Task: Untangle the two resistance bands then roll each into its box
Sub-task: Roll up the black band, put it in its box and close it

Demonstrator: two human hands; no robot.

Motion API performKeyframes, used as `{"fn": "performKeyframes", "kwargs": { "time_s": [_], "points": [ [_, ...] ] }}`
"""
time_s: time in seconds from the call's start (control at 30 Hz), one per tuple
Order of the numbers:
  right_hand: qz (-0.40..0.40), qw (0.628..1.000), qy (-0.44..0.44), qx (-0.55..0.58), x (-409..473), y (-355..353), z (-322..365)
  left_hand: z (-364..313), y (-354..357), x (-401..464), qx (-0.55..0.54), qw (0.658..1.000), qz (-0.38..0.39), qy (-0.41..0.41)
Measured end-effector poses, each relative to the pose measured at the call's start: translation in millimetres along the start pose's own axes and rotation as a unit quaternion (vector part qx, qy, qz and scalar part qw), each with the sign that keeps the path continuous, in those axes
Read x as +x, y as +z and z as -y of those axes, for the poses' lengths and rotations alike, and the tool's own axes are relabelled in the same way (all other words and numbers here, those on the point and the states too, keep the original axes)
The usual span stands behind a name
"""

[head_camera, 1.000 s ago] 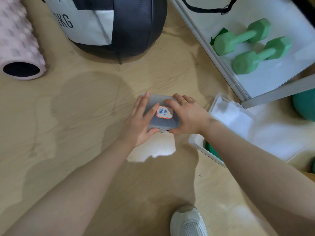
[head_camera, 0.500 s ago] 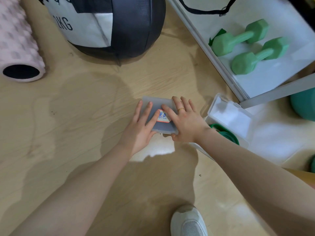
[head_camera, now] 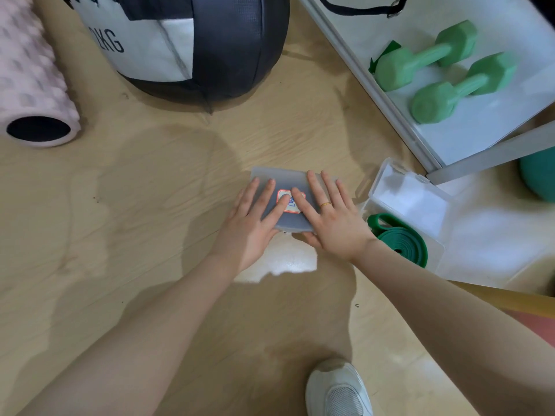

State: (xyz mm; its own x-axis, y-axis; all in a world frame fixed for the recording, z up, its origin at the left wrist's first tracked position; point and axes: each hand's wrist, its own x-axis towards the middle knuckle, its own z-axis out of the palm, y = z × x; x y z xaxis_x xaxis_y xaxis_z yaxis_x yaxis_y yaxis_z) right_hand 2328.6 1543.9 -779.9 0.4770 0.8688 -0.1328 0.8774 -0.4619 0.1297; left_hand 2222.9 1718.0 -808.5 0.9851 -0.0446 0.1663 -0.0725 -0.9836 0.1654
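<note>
A closed translucent grey box (head_camera: pixel 280 178) with a red-edged label (head_camera: pixel 289 202) lies on the wooden floor. My left hand (head_camera: pixel 252 226) and my right hand (head_camera: pixel 330 220) both press flat on its lid with straight fingers. What the closed box holds is hidden. To the right stands an open clear box (head_camera: pixel 435 250) with its lid (head_camera: pixel 411 199) tipped back. A rolled green resistance band (head_camera: pixel 399 238) lies inside it.
A black and white weighted ball (head_camera: pixel 192 46) sits at the top. A pink foam roller (head_camera: pixel 30 79) lies at top left. Two green dumbbells (head_camera: pixel 444 64) rest on a white shelf (head_camera: pixel 495 115). My white shoe (head_camera: pixel 339 388) is at the bottom.
The grey box's lid has come down flat. Both hands went from gripping the box to lying flat on the lid. My right arm shifted left, uncovering the green band in the clear box.
</note>
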Motion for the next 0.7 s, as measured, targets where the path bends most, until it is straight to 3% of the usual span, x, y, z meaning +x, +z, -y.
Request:
{"fn": "performKeyframes", "kwargs": {
  "time_s": [0.13, 0.3, 0.5, 0.7],
  "points": [
    [-0.106, 0.994, 0.01, 0.012, -11, 10, 18, 5, 3, 1, 0.018, 0.999, -0.015, 0.029],
    [-0.171, 0.984, 0.043, -0.014, -11, 17, 27, 7, 9, -1, 0.038, 0.998, -0.004, 0.047],
    [-0.185, 0.982, 0.03, -0.023, -11, 27, 27, 10, 8, 0, 0.027, 0.998, 0.001, 0.061],
    [-0.207, 0.974, 0.078, -0.037, -1, 27, 35, 15, 6, 3, 0.017, 0.997, 0.029, 0.068]
  ]
}}
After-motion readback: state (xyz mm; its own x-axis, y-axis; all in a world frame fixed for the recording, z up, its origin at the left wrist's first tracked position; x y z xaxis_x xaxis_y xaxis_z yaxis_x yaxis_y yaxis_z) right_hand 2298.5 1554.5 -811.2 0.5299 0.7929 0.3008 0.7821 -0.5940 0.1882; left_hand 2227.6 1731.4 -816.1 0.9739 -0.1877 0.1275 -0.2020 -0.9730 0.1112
